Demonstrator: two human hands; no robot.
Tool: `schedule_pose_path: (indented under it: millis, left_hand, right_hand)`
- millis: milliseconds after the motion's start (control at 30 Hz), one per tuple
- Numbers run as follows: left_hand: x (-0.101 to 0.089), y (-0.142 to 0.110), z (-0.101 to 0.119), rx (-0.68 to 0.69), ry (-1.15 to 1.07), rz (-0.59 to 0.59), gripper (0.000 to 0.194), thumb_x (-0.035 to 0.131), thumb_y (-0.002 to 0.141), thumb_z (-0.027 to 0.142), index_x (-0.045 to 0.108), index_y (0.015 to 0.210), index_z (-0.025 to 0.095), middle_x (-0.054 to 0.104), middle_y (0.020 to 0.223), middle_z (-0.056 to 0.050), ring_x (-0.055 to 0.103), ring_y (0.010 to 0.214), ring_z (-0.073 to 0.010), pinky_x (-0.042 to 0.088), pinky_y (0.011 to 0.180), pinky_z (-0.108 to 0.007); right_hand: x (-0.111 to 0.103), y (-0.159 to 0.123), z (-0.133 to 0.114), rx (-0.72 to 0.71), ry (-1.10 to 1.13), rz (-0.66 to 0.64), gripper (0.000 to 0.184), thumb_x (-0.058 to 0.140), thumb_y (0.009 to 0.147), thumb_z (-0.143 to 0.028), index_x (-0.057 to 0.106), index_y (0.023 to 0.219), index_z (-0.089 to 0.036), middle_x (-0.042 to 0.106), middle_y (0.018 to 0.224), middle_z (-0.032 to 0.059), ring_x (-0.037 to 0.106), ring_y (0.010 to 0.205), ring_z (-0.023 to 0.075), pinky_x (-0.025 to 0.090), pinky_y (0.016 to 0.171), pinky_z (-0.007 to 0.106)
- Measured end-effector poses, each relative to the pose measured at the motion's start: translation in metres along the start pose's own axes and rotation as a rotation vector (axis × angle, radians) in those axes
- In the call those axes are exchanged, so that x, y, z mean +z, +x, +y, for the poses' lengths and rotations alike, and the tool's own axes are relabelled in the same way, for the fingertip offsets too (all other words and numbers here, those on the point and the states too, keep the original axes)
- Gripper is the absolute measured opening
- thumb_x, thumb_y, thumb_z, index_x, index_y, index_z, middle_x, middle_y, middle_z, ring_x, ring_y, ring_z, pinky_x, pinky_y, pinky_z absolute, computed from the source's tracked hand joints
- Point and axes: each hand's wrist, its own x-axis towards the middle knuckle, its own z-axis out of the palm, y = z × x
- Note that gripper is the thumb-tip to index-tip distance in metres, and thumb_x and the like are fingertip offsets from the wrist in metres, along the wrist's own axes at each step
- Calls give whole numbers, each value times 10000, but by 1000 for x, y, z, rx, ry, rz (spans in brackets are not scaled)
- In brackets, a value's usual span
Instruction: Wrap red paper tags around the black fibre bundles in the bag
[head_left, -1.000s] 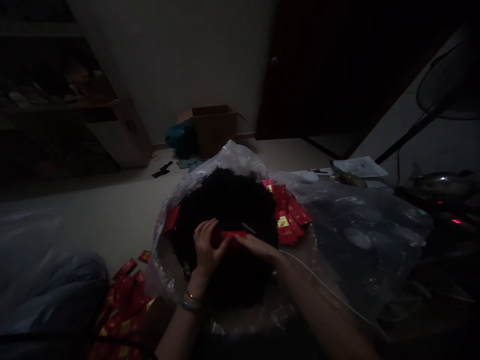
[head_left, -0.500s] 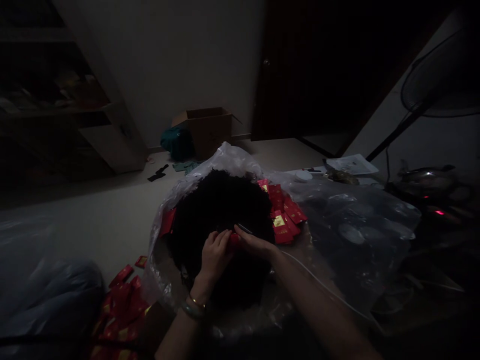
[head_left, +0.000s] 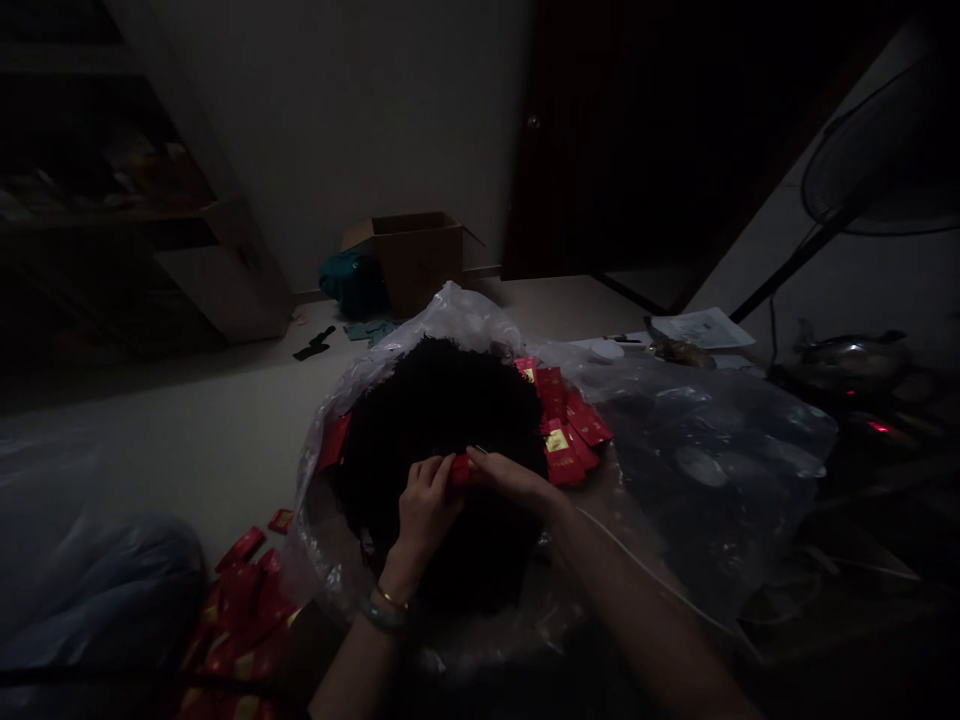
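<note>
A small red packet [head_left: 459, 470] is held between both hands over a heap of loose black, crinkly material [head_left: 442, 400]. My left hand [head_left: 429, 495] has its fingers curled over the packet's left side. At the right end, my right hand [head_left: 514, 478] grips it with the thumb side up. A thin, shiny strip shows by the right fingertips; its kind is too dim to tell. The heap lies on clear plastic sheeting [head_left: 465, 310]. Several flat red packets [head_left: 574, 440] rest to its right, and another red packet [head_left: 334, 440] sits at its left edge.
Filled red packets [head_left: 244, 600] lie piled low on the left, near a plastic-covered bundle [head_left: 112, 590]. A cardboard box [head_left: 420, 260] stands by the wall. At right are a plastic bag [head_left: 697, 430], a standing fan [head_left: 877, 170], and a kettle-like appliance [head_left: 855, 355] with red lights.
My hands have drawn slightly apart, the left one shifting a little left. More of the red packet shows between them, and less of the shiny strip.
</note>
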Motion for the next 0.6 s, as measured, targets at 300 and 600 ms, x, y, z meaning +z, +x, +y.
schedule_pose_path:
  millis: [300,600]
  left_hand:
    - [-4,3,-4,-116,-130,87,517,634,669,133,556,1175,211,589,1025,-83,546,906,-236,505,777,-365]
    - [-4,3,-7,-168,-207,97,506,649,666,156,561,1163,197,544,1022,-79,567,916,-225,518,793,-359]
  right_hand:
    - [-43,-12,-1,0,-756,581,379,539,840,-393,586,1122,-144,640,1119,138,590,1048,251,432,902,384]
    - [-64,-15,35,260,-1446,579,362,658,747,-215,563,1094,-169,618,1092,115,584,1010,251,437,822,333]
